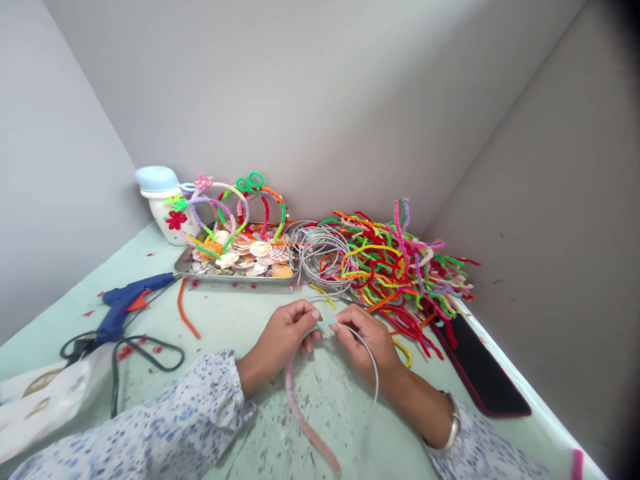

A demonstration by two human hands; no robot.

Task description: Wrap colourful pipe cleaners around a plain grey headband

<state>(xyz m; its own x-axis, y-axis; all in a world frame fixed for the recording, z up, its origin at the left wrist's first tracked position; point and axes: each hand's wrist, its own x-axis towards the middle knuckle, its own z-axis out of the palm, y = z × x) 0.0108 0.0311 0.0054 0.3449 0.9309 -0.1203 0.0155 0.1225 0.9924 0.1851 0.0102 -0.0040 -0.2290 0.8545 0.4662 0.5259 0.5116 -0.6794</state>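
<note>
My left hand (293, 328) is closed in a pinch at the middle of the table. A fuzzy pink pipe cleaner (303, 420) hangs from below it and curves toward the front edge. Between the two hands shows a short mint-green piece (327, 322), apparently pipe cleaner around the wire. My right hand (367, 340), also closed, pinches the other end of that piece. A grey wire (374, 373) bends out of the right fingers and drops toward me. How the strands meet inside the left fingers is hidden.
A metal tray (240, 279) of shells with pipe-cleaner headbands (235, 207) stands behind, beside a white bottle (165, 210). Right are a wire coil (325, 257), a pipe-cleaner heap (400, 260) and a black strip (485, 367). Left lie a blue glue gun (120, 303) and its cord (150, 363).
</note>
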